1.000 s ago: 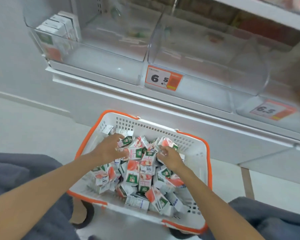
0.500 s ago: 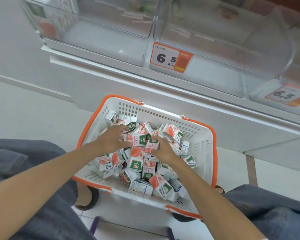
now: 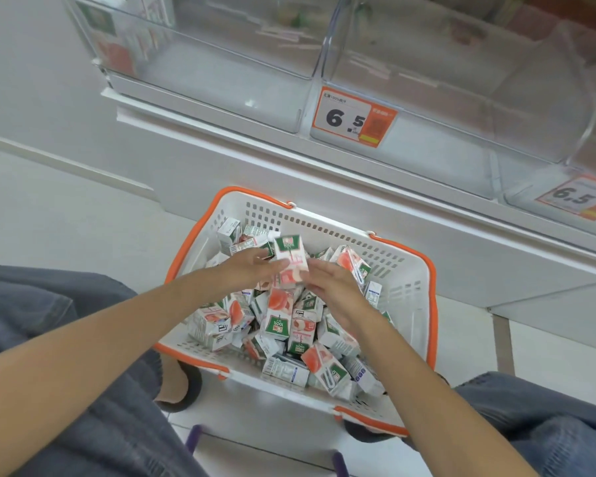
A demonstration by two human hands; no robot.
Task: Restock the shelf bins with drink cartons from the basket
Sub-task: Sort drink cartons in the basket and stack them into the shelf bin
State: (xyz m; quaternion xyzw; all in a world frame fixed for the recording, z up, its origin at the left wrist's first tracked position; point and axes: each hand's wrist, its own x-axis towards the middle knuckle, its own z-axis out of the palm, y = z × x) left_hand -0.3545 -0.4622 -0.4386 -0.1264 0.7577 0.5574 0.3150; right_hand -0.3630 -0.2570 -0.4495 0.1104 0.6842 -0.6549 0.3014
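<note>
A white basket with an orange rim (image 3: 415, 297) stands on the floor below me, heaped with several small drink cartons (image 3: 291, 333) printed green, white and peach. Just above the heap, one carton (image 3: 290, 258) stands upright, held between both hands. My left hand (image 3: 252, 268) holds its left side and my right hand (image 3: 334, 287) holds its right side and lower end. Above are clear plastic shelf bins: the left bin (image 3: 221, 74) holds a few cartons (image 3: 117, 46) in its far left corner, and the middle bin (image 3: 461, 98) looks bare.
Orange price tags reading 6.5 hang on the shelf edge, one at the centre (image 3: 353, 117) and one at the right (image 3: 577, 197). The white shelf base (image 3: 324, 187) runs behind the basket. My denim-clad knees flank the basket, and a purple stool frame (image 3: 195, 438) shows below.
Both hands were down among the cartons in the heap; now they have come together and raised one carton upright above it. The view has tilted down and closer to the basket.
</note>
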